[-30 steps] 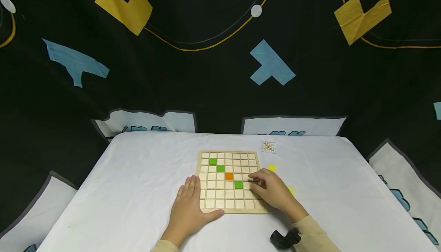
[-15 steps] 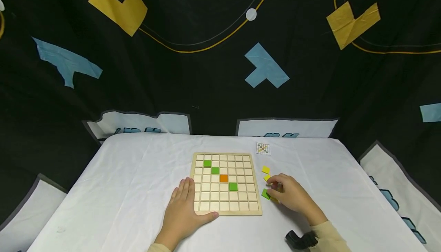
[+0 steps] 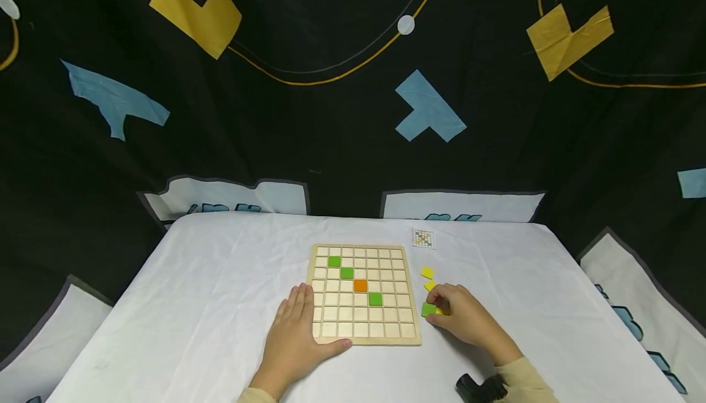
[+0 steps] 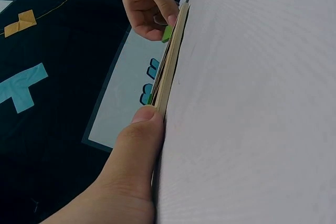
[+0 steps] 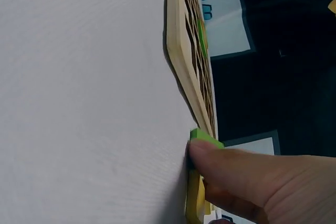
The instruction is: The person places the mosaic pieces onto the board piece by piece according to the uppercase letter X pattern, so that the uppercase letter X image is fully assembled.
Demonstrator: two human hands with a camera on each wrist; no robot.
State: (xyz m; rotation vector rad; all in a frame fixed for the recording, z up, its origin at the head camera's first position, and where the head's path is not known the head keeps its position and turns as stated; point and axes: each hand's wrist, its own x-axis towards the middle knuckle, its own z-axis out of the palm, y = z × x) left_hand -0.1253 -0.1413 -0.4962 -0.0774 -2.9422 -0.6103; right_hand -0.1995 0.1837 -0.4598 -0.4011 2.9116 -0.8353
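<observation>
A square wooden grid board (image 3: 386, 341) lies on the white table, with three green tiles and an orange tile (image 3: 360, 285) in a diagonal line. My left hand (image 3: 292, 335) rests along its left side, fingers straight, the thumb (image 4: 137, 140) against the near edge. Right of the board, my right hand (image 3: 469, 317) pinches a loose green tile (image 3: 428, 310) between thumb and fingers. The thumb pad presses that green tile (image 5: 207, 137) in the right wrist view. Beside it sits a yellow tile (image 5: 193, 198), partly hidden by the hand.
Two more yellow tiles, one of them the far yellow tile (image 3: 427, 272), lie beyond the right hand. A small printed pattern card (image 3: 423, 239) is at the board's far right corner. Black cloth (image 3: 331, 146) hangs behind the table.
My right hand has moved off the board's right side to the loose tiles and taken hold of the green one, which has turned slightly. The left hand stays in place.
</observation>
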